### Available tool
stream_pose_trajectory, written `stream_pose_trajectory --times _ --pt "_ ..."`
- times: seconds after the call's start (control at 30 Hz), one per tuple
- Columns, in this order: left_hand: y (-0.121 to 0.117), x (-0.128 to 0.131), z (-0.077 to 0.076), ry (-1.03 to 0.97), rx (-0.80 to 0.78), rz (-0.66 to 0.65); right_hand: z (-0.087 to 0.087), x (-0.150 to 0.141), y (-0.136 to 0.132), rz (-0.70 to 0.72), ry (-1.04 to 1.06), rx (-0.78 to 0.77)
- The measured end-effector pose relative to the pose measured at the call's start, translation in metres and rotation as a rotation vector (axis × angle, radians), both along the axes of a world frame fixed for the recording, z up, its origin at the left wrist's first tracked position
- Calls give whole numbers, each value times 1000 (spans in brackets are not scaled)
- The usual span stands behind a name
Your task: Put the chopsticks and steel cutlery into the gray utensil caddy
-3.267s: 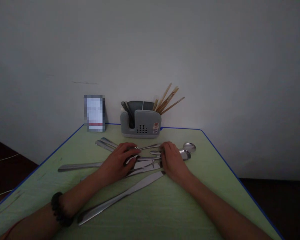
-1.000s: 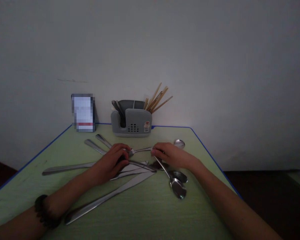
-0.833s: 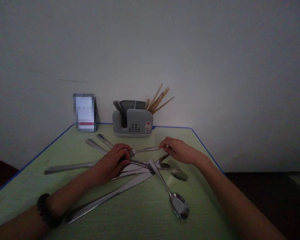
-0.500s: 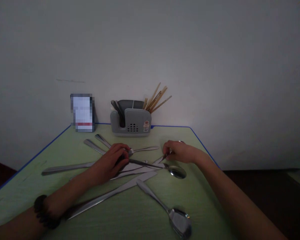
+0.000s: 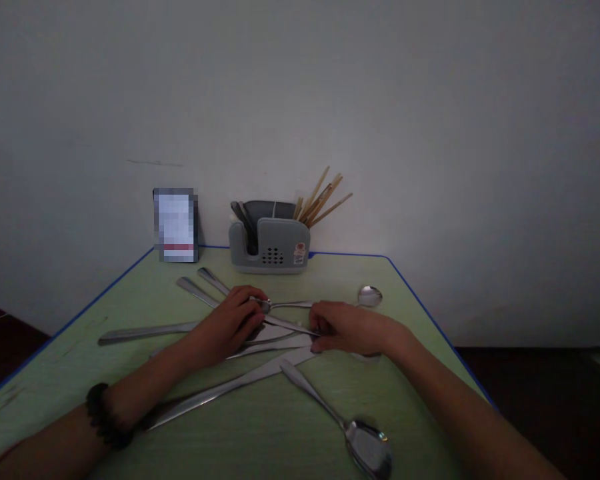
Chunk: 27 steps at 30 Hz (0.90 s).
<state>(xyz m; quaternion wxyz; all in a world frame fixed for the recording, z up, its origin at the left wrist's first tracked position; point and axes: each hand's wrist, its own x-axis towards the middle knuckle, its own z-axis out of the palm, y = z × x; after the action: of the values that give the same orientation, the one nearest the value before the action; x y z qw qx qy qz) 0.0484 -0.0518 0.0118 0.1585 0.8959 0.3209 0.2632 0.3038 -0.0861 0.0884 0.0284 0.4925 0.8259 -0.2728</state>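
Observation:
My left hand (image 5: 237, 320) lies over the heap of cutlery with curled fingers. Its fingertips reach a small utensil's head (image 5: 265, 306), and its thumb is by a spoon handle (image 5: 290, 326); what sits under the palm is hidden. My right hand (image 5: 353, 328) has its fingers closed round the other end of that handle, and the bowl is mostly covered by the hand. Several flat metal handles (image 5: 150, 331) fan out to the left from beneath my left hand. A table knife (image 5: 230, 385) lies in front. Nearer me rests a large spoon (image 5: 367, 448), bowl toward me.
At the back stands a grey cutlery holder (image 5: 283, 247) with dark-handled utensils and wooden chopsticks (image 5: 325, 200). A phone-like screen (image 5: 176, 225) leans on the wall to its left. Another spoon bowl (image 5: 370, 296) lies behind my right hand. The green table (image 5: 220, 443) has a blue edge.
My right hand has moved left and toward me, from the spoon at the back right onto the middle spoon. That back spoon's bowl is now uncovered. My left hand stays over the heap.

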Motion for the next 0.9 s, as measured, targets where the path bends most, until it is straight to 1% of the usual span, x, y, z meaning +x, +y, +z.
stream_pose_trajectory --times 0.13,0.27,0.37,0.43,0.5,0.6,0.67,0.7,0.8,0.83,0.9 --pt "-1 0 2 -17 16 5 -3 -11 -6 11 -49 30" --pt "-3 1 4 -40 35 25 -2 -14 -10 39 -107 60" --pt "-4 2 5 -119 58 113 4 -9 -10 25 -127 36" --pt "-3 2 5 -176 79 167 10 -4 -9 -4 -74 -10" --pt "-2 2 5 -204 85 183 18 1 -6 -23 46 -13" --pt "-2 1 8 -216 48 172 37 -4 0 -44 289 71" --pt "-5 -1 12 -225 -16 142 53 -15 5 -47 418 92" --pt "-7 -2 14 -230 -57 105 62 -23 9 -36 460 82" --pt "-14 -7 19 -244 -142 -28 87 -48 19 54 532 8" --pt "-16 -9 20 -246 -150 -57 93 -55 22 74 576 0" --pt "-17 -11 21 -253 -140 -64 97 -66 27 84 665 -7"
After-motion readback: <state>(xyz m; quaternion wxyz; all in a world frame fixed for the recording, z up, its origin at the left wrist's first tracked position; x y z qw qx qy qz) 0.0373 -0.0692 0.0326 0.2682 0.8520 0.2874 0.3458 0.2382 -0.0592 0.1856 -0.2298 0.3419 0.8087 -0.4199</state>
